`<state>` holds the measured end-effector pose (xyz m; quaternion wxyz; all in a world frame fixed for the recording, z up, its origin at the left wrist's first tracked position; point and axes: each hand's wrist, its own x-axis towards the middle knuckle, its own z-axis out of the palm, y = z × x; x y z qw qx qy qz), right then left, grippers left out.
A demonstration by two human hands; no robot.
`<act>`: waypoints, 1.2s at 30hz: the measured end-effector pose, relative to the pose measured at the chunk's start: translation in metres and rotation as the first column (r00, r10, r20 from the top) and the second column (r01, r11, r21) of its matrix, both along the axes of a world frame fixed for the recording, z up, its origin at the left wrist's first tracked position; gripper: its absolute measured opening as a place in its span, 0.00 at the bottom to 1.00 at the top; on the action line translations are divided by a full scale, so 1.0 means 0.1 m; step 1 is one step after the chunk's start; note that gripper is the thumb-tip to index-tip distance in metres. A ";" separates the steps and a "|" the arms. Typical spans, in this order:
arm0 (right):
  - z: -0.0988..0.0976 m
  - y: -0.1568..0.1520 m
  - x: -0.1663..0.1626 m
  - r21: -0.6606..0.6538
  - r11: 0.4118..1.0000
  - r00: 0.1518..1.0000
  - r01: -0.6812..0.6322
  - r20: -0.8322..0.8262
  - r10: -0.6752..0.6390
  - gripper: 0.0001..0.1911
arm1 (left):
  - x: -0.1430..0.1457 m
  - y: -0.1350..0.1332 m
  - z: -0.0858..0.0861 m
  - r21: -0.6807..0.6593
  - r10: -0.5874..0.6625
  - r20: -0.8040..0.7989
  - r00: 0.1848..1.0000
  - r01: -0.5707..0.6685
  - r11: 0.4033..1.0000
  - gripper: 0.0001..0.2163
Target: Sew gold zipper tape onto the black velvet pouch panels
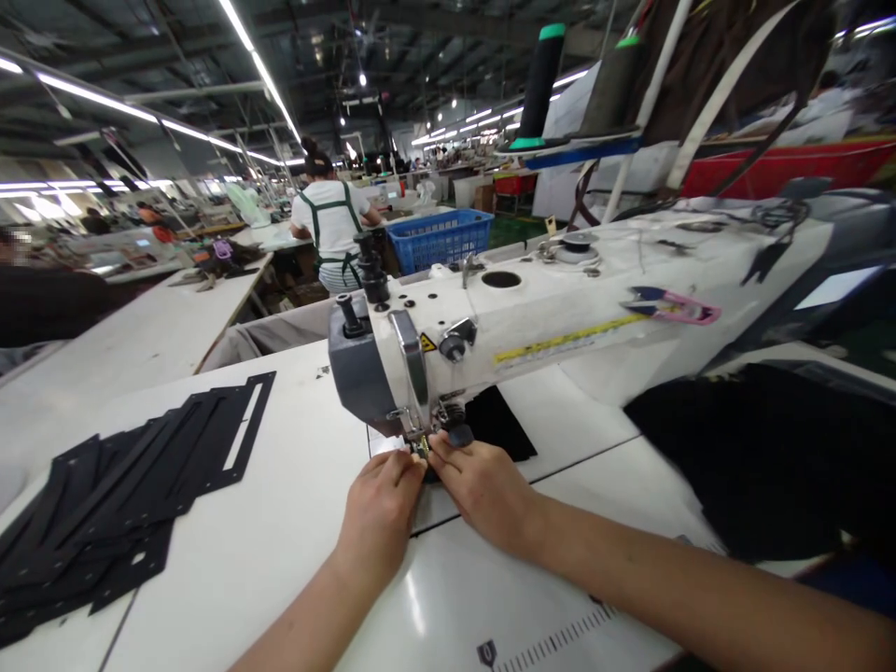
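- Long factory hall with strip lights overhead fills the upper left of the frame; a person in a white top [329,224] stands there, back turned, beside a blue basket [440,238].
- A white table [280,560] spans the lower frame, with a white sewing machine [560,317] across its centre.
- Both hands meet at the presser foot [420,441], just below centre.
- The left hand [382,509] has its fingers curled in, tips right at the foot.
- The right hand [483,490] has its fingers drawn together, tips touching the left hand's.
- A black piece [500,420] lies flat on the machine bed under the foot, running back and right from the fingertips.
- Whether either hand pinches its near edge or only presses on it cannot be told; the fingers hide it.
- A stack of black cut pieces [126,504] is fanned out at lower left, well apart from the hands.
- A heap of black cloth [756,457] sits at right.
- Pink snips [676,306] rest on the machine arm.
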<state>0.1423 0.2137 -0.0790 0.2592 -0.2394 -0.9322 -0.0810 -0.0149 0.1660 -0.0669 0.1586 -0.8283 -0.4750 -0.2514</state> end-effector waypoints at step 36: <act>0.04 0.15 -0.02 -0.183 0.983 0.996 -0.015 -0.094 -0.003 0.09 | -0.14 0.08 -0.02 -0.033 -0.047 -0.073 0.996 0.044 0.998 0.10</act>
